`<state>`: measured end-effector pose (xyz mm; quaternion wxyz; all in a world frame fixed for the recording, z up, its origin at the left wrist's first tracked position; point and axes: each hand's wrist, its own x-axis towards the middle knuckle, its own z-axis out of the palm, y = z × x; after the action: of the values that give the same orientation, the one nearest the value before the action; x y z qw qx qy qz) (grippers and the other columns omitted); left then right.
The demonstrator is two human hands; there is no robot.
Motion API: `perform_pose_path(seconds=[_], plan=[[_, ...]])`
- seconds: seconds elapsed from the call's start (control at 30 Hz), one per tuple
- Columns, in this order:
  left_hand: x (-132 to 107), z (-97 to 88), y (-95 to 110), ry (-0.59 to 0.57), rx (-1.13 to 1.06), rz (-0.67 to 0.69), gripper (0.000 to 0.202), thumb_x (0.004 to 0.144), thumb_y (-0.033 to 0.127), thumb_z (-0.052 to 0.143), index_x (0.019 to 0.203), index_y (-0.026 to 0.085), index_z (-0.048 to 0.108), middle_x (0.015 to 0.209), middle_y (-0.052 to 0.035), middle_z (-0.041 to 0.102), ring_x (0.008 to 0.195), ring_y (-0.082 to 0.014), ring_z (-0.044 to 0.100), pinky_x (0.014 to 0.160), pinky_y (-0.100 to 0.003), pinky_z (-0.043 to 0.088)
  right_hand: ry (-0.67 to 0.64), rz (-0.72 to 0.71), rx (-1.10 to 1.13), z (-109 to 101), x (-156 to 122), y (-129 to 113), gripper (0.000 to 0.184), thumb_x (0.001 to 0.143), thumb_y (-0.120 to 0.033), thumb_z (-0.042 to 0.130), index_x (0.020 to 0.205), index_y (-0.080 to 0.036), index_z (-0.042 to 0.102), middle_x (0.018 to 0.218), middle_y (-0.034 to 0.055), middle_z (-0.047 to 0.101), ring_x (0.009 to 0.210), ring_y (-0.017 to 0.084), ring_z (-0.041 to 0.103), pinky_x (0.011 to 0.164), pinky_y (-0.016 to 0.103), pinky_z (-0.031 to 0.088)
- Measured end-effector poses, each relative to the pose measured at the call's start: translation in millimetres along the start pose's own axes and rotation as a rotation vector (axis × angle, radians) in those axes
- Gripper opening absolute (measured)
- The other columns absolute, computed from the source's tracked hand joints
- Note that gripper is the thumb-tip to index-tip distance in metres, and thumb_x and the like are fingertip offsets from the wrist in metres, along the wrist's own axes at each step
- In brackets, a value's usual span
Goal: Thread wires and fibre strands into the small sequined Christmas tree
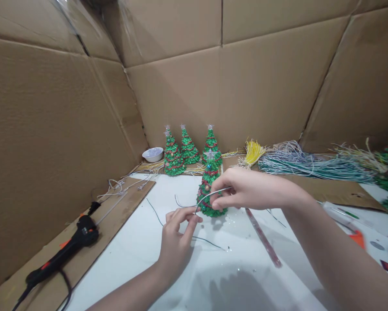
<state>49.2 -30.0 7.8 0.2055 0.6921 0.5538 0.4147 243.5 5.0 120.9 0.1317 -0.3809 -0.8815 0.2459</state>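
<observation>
Pinching the pale wire (210,195) with our left hand (177,233) and right hand (249,188), we hold its arc before the front tree (210,176), presumably gripping two points to steady the curve; whether wire and tree touch, we cannot tell.

bare left hand (178,235) with slim fingers (180,216), smooth narrow wrist (160,270), left forearm (132,288) uncovered down to the near edge, bare right hand (246,186) with a rounded back, right forearm (333,242) uncovered, widening toward the near right corner
</observation>
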Motion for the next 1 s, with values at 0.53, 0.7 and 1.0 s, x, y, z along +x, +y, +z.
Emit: perform_pose_path(seconds=[0.53,0.7,1.0], plan=[[5.6,2.1,1.3,-0.081,-0.229,-0.066,0.026,0.085,0.039,0.042,0.076,0.019,0.055,0.07,-0.0021,0.063,0.078,-0.0187,0.056,0.078,-0.032,0.039,0.164,0.113,-0.203,10.7,1.7,-8.8,0.019,0.076,-0.02,0.051,0.059,-0.018,0.058,0.048,-0.0025,0.049,0.044,0.008,0.036,0.046,0.024,0.022],[8.1,1.6,0.2,-0.07,-0.291,-0.071,0.024,0.084,0.039,0.043,0.076,0.019,0.054,0.069,-0.0011,0.061,0.074,-0.0169,0.056,0.074,-0.028,0.04,0.106,0.122,-0.22,14.4,4.6,-7.1,0.018,0.076,-0.019,0.049,0.062,-0.019,0.061,0.055,-0.0002,0.058,0.048,0.01,0.044,0.046,0.024,0.023],[11.2,4.2,-5.7,-0.102,-0.359,-0.137,0.022,0.079,0.039,0.051,0.078,0.018,0.058,0.07,-0.0018,0.061,0.076,-0.0185,0.053,0.074,-0.029,0.037,0.028,0.142,-0.198,16.9,7.1,-8.0,0.016,0.073,-0.018,0.051,0.061,-0.018,0.062,0.048,-0.0028,0.057,0.045,0.008,0.045,0.045,0.022,0.024]])
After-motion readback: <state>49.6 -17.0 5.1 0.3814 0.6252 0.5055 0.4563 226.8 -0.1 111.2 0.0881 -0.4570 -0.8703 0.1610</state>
